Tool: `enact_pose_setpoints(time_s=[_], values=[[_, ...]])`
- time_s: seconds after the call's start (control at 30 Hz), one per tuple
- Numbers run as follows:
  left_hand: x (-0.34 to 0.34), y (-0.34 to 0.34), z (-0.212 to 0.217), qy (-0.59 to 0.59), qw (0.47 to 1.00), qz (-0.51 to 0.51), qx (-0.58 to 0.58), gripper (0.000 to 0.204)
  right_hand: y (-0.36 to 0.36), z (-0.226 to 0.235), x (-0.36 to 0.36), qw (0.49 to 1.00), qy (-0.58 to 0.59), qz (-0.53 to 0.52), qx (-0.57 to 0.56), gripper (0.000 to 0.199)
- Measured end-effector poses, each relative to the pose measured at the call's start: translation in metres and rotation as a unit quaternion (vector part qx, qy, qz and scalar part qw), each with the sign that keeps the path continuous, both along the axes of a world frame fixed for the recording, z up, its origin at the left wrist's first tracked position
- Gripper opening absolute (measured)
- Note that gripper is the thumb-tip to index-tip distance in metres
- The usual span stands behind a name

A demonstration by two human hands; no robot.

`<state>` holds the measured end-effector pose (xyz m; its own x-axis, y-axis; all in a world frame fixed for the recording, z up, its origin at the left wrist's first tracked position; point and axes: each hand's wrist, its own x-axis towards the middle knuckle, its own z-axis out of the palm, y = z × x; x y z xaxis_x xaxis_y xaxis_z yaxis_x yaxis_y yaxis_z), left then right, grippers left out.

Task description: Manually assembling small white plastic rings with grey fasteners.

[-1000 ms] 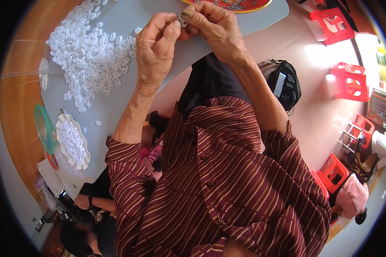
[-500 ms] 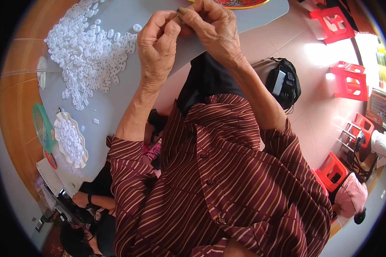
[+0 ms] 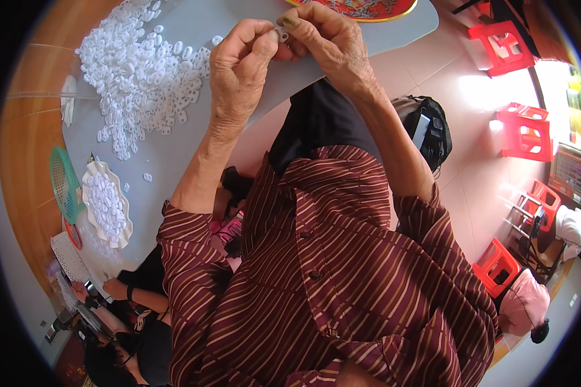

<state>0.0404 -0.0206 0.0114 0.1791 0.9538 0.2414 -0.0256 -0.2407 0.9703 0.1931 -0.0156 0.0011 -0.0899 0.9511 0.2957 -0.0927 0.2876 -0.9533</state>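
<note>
Lower centre of frame: striped maroon shirt (image 3: 342, 284), forearms rising toward the top. Top centre: left hand (image 3: 239, 71) and right hand (image 3: 326, 42) meeting above grey table (image 3: 174, 155), fingertips of both pinched on one small white plastic piece (image 3: 281, 33). Upper left: loose heap of white pieces (image 3: 142, 64) spread on table. Left edge: scalloped dish (image 3: 106, 206) filled with same pieces, green basket (image 3: 64, 184) beside it. Top edge: red tray (image 3: 368, 8). Lower left: another person's hand (image 3: 113, 288). Right side: black bag (image 3: 429, 129) on floor, red stools (image 3: 526, 132).
</note>
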Motion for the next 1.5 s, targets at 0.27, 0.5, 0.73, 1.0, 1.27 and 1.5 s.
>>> enact_pose_setpoints(time_s=[0.27, 0.5, 0.73, 1.0, 1.27, 1.5], values=[[-0.005, 0.006, -0.004, 0.039, 0.999, -0.007, 0.016, 0.012, -0.003, 0.002, -0.002, 1.0, -0.007, -0.014, -0.016, 0.023], [0.001, 0.006, -0.009, 0.033, 0.998, 0.018, 0.058, 0.013, 0.0, -0.004, -0.009, 0.997, 0.006, -0.068, 0.031, 0.02], [-0.005, 0.008, -0.011, -0.009, 0.999, -0.014, 0.027, 0.014, -0.003, 0.001, -0.006, 0.997, -0.032, -0.064, -0.017, 0.021], [-0.001, 0.004, -0.009, 0.0, 1.0, -0.013, -0.01, 0.018, -0.001, 0.004, -0.009, 0.997, -0.052, -0.051, 0.006, 0.018], [-0.005, 0.009, -0.012, -0.013, 0.999, -0.009, 0.03, 0.018, -0.005, 0.015, -0.014, 0.991, 0.085, -0.01, -0.099, 0.019], [-0.005, 0.011, -0.006, 0.021, 0.995, 0.063, 0.075, 0.013, -0.008, -0.003, -0.015, 0.995, -0.008, -0.087, 0.058, 0.015]])
